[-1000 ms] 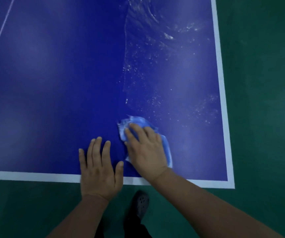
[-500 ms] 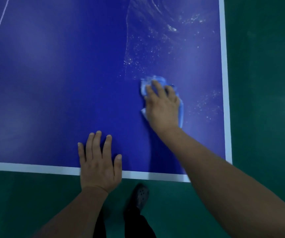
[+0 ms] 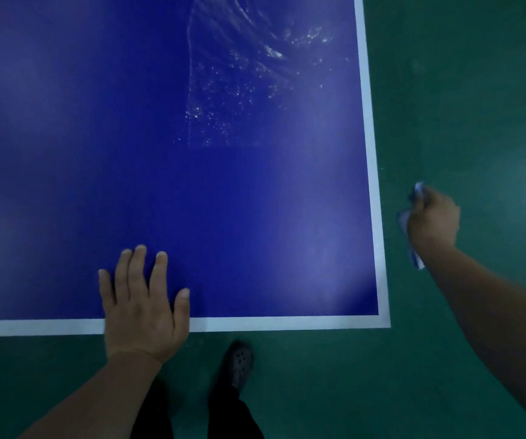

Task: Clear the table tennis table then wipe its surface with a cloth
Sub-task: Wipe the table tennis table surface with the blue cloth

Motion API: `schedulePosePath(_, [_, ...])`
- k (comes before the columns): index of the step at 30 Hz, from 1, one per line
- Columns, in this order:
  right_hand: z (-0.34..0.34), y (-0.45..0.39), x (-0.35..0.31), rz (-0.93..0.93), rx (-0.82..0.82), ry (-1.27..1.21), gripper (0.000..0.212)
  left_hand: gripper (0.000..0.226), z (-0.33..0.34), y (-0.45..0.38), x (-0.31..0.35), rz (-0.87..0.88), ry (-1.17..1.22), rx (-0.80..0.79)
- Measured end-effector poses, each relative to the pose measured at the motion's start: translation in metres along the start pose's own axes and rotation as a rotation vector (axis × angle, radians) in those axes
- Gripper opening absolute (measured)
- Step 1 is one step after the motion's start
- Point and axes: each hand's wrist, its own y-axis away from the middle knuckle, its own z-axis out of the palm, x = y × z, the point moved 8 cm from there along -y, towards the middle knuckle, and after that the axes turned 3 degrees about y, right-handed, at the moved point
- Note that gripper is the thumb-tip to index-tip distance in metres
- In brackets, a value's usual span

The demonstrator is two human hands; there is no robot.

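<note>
The counter carries nothing loose in the part that shows, so the clearing step looks done, at least for this corner; the rest of the surface lies outside the view. Wiping is under way but not finished. The near stretch of blue, from the white border line up to about the middle of the picture, looks even and free of marks. Farther up, toward the right side, a patch of droplets and streaks glints on the surface, with a fairly straight left boundary where it meets the clean blue. That patch is judged to be what is left to wipe here.

The left hand lies flat on the counter at the near edge, fingers spread and straight, its heel over the white border line, holding nothing.

The right hand is off the counter, out over the green floor just beside the right edge. Its fingers are curled round the cloth, a pale blue rag bunched in the fist with bits poking out above and a tail hanging below the wrist. The cloth touches no part of the counter.

A dark shoe stands on the floor below the near edge.
</note>
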Motion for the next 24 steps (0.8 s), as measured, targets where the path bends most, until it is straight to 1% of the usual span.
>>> schedulePosePath(2, [-0.017, 0.004, -0.017, -0.025, 0.165, -0.112, 0.037, 0.070, 0.000, 0.000, -0.001, 0.001, -0.016, -0.003])
schedulePosePath(4, [-0.029, 0.017, -0.062, -0.168, 0.233, -0.192, 0.035, 0.070, 0.001, 0.001, -0.001, 0.002, -0.026, -0.010])
schedulePosePath(5, [-0.030, 0.029, -0.089, -0.275, 0.227, -0.242, 0.034, 0.070, 0.001, 0.002, -0.001, 0.003, -0.027, -0.011])
schedulePosePath(7, [-0.020, 0.060, -0.137, -0.476, 0.155, -0.287, 0.033, 0.069, 0.001, 0.001, -0.001, 0.003, -0.038, -0.013])
schedulePosePath(8, [-0.011, 0.077, -0.156, -0.539, 0.139, -0.210, 0.033, 0.069, 0.001, 0.001, -0.001, 0.001, -0.044, -0.013])
schedulePosePath(9, [-0.003, 0.090, -0.169, -0.560, 0.146, -0.115, 0.031, 0.069, 0.001, 0.001, -0.001, 0.001, -0.047, -0.013])
schedulePosePath(10, [0.003, 0.101, -0.176, -0.558, 0.163, -0.055, 0.029, 0.069, 0.001, 0.001, -0.001, 0.003, -0.047, -0.013])
schedulePosePath(11, [0.007, 0.111, -0.182, -0.556, 0.164, -0.046, 0.028, 0.069, 0.001, 0.000, 0.000, 0.004, -0.048, -0.012])
schedulePosePath(12, [0.010, 0.124, -0.188, -0.603, 0.154, -0.059, 0.030, 0.068, 0.000, 0.000, 0.000, 0.004, -0.050, -0.008])
schedulePosePath(15, [0.020, 0.184, -0.189, -0.933, 0.128, -0.022, 0.036, 0.069, 0.000, 0.002, 0.000, 0.004, -0.038, -0.004])
schedulePosePath(16, [0.020, 0.196, -0.179, -0.999, 0.134, -0.010, 0.035, 0.069, 0.000, 0.001, 0.000, 0.006, -0.032, -0.002])
schedulePosePath(17, [0.018, 0.200, -0.164, -1.012, 0.139, -0.013, 0.033, 0.069, 0.000, 0.001, 0.000, 0.008, -0.031, -0.001])
schedulePosePath(19, [0.011, 0.185, -0.131, -0.930, 0.170, -0.025, 0.031, 0.069, 0.001, 0.000, 0.000, 0.011, -0.031, 0.001])
schedulePosePath(21, [0.005, 0.154, -0.112, -0.767, 0.178, 0.008, 0.032, 0.069, 0.000, 0.000, 0.000, 0.011, -0.024, -0.001])
schedulePosePath(24, [-0.002, 0.110, -0.119, -0.485, 0.190, -0.011, 0.029, 0.069, 0.000, 0.000, 0.001, 0.011, -0.026, -0.020])
